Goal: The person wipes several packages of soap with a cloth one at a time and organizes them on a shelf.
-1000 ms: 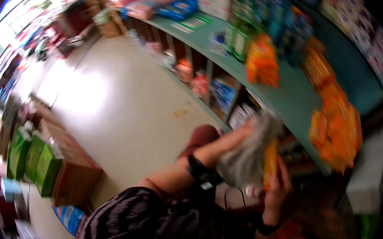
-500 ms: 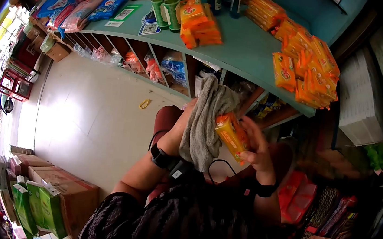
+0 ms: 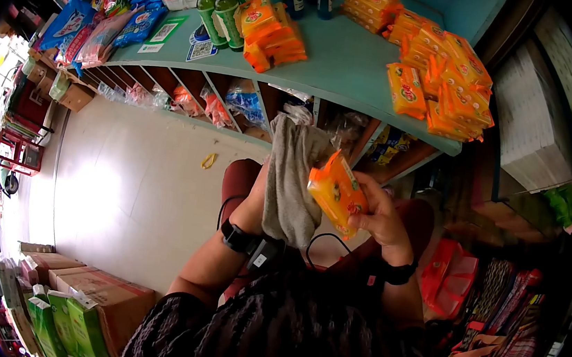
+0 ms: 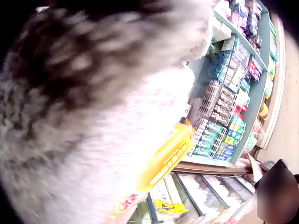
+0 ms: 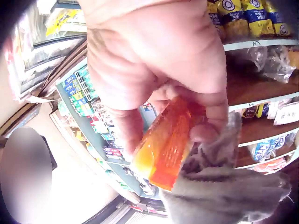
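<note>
The right hand [image 3: 385, 220] pinches an orange packet [image 3: 340, 192] between thumb and fingers, in front of the person's lap. In the right wrist view the thumb and fingers of the right hand [image 5: 159, 60] grip the shiny packet [image 5: 163, 144] at its near end. A grey cloth [image 3: 293, 179] hangs over the left hand, hiding its fingers; only the wrist and the edge of the left hand [image 3: 259, 186] show. The cloth [image 4: 93, 107] fills much of the left wrist view, with the packet [image 4: 168, 154] beside it.
Along the green counter [image 3: 340, 66] lie an orange packet stack [image 3: 273, 34], a larger packet pile [image 3: 449, 84] and green bottles [image 3: 219, 21]. Bagged goods fill cubbies below. Cardboard boxes [image 3: 110, 292] stand at lower left, a red plastic item [image 3: 448, 276] at right.
The packet has turned in the right hand and stands a little apart from the cloth, which hangs straighter. The head view has shifted, moving the counter goods slightly left and up.
</note>
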Motion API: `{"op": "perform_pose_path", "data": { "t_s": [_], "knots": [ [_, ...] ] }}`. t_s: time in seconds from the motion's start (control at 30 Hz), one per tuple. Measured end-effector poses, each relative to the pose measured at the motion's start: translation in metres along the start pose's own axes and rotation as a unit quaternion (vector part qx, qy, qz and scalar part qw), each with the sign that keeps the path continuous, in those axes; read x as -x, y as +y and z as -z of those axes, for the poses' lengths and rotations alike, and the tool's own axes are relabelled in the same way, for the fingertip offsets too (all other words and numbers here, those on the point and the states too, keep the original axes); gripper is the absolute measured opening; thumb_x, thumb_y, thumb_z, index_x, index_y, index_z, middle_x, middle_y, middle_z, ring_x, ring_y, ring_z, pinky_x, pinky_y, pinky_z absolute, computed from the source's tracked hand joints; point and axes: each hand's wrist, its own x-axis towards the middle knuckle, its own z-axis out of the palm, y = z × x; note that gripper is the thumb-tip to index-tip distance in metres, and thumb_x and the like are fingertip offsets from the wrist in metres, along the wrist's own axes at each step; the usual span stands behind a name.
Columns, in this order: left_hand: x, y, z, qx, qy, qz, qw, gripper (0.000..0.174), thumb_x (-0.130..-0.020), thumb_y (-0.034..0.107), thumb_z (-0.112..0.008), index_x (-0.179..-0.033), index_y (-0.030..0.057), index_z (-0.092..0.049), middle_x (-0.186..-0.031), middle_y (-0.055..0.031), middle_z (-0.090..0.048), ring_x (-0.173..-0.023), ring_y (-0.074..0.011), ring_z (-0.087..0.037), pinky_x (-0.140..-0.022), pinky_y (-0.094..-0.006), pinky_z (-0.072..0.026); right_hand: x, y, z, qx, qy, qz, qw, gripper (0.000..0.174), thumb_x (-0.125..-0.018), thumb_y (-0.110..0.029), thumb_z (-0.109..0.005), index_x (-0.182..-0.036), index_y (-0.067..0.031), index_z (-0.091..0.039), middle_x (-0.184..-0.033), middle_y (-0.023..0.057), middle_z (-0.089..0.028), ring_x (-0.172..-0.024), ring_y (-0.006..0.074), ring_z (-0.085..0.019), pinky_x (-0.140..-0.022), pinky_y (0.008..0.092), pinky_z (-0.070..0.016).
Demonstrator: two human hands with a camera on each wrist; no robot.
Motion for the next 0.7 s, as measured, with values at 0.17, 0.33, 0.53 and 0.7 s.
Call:
{"op": "perform_pose_path", "data": {
  "t_s": [0.17,0.33,0.53,0.7],
  "knots": [
    [-0.012,-0.011,-0.009,-0.048,0.104,-0.073,0.991,0.030,-0.096,0.011,-0.046,-0.125,0.0050,-0.047,-0.110,-0.0076,-0.060,-0.094,-0.0169,-0.061,-0.080,-0.0293,-0.0517,-0.009,-0.001,-0.009,-0.028,0.074,0.045,0.996,0.071,-0.081,-0.011,-0.072,-0.138,0.0014,-0.033,-0.125,0.0071,-0.051,-0.112,0.0149,-0.050,-0.095,0.0277,-0.0415],
    [-0.007,-0.015,-0.022,-0.063,0.057,-0.077,0.993,0.034,-0.097,0.013,-0.043,-0.130,0.0048,-0.043,-0.124,-0.0094,-0.053,-0.113,-0.0198,-0.053,-0.096,-0.0337,-0.0438,-0.021,0.010,-0.022,-0.011,0.128,0.040,0.991,0.065,-0.084,-0.008,-0.068,-0.138,0.0014,-0.033,-0.123,0.0060,-0.051,-0.111,0.0137,-0.050,-0.094,0.0274,-0.0421],
    [0.003,-0.020,-0.039,-0.241,0.016,-0.163,0.957,0.053,-0.098,0.028,-0.047,-0.141,0.0043,-0.028,-0.131,-0.0110,-0.047,-0.123,-0.0212,-0.044,-0.102,-0.0367,-0.0374,-0.029,0.018,-0.024,0.231,0.166,0.137,0.949,0.054,-0.090,-0.014,-0.062,-0.137,-0.0011,-0.038,-0.118,0.0063,-0.053,-0.107,0.0143,-0.053,-0.092,0.0264,-0.0428],
    [-0.001,-0.012,-0.023,-0.076,0.029,-0.068,0.994,0.044,-0.097,0.032,-0.047,-0.131,0.0049,-0.039,-0.114,-0.0088,-0.057,-0.099,-0.0180,-0.060,-0.083,-0.0316,-0.0511,-0.018,-0.001,-0.013,0.074,0.117,0.028,0.990,0.047,-0.094,-0.019,-0.056,-0.135,-0.0022,-0.042,-0.113,0.0066,-0.056,-0.102,0.0165,-0.055,-0.086,0.0270,-0.0453]
  ]
}}
